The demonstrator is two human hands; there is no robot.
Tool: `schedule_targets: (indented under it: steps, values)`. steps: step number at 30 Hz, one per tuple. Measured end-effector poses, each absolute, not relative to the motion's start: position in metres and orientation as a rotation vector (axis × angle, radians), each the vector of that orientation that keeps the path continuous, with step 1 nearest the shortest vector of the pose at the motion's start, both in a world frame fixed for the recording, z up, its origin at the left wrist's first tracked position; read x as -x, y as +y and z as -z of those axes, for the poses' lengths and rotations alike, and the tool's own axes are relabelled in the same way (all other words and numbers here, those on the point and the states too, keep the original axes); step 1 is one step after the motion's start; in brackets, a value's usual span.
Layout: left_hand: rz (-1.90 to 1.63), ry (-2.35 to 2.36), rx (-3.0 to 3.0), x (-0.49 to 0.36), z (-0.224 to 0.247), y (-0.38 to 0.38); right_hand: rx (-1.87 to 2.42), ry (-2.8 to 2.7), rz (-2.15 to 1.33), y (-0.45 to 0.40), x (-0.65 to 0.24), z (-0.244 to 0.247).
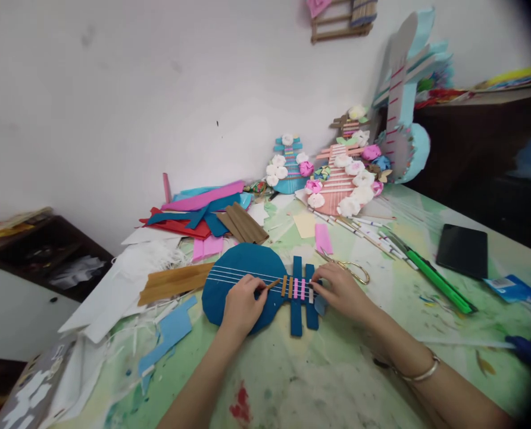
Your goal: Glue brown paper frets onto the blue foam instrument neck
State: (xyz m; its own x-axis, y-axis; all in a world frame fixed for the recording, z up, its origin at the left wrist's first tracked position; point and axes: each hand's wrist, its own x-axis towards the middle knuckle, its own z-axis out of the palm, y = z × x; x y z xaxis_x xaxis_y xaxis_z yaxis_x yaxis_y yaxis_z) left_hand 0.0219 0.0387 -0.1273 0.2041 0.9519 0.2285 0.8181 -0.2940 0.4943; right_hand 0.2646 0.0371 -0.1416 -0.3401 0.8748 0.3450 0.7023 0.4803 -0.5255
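Only narrow room between hands (244,302) over blue cutout (275,304).

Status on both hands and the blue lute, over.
Left hand pinching brown strip over blue lute; right hand at its narrow end. Lute flat on table. Gold scissors just beyond right hand.

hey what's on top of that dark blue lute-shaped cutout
White strings run along the cutout, crossed by brown strips, pink strips and a pale strip. The left hand and right hand cover parts; what's beneath them can't be seen.
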Motion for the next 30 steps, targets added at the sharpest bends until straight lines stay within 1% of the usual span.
schedule_targets:
  steps: [8,13,19,24,30]
  values:
    - [-0.624,1.795,-2.043,-0.035,0.129,0.048,1.278,-2.108,-0.440,0.034,-0.264,0.144]
    - [-0.607,1.753,-2.018,-0.032,0.130,0.051,1.240,-2.119,-0.345,0.031,-0.264,0.140]
    - [-0.585,1.708,-2.035,-0.029,0.124,0.054,1.362,-2.215,-0.281,0.016,-0.257,0.134]
    - [-0.576,1.623,-2.088,-0.028,0.122,0.059,1.577,-2.322,-0.217,-0.025,-0.223,0.134]
    - [-0.519,1.425,-2.235,-0.023,0.118,0.063,1.688,-2.272,-0.172,-0.054,-0.188,0.143]
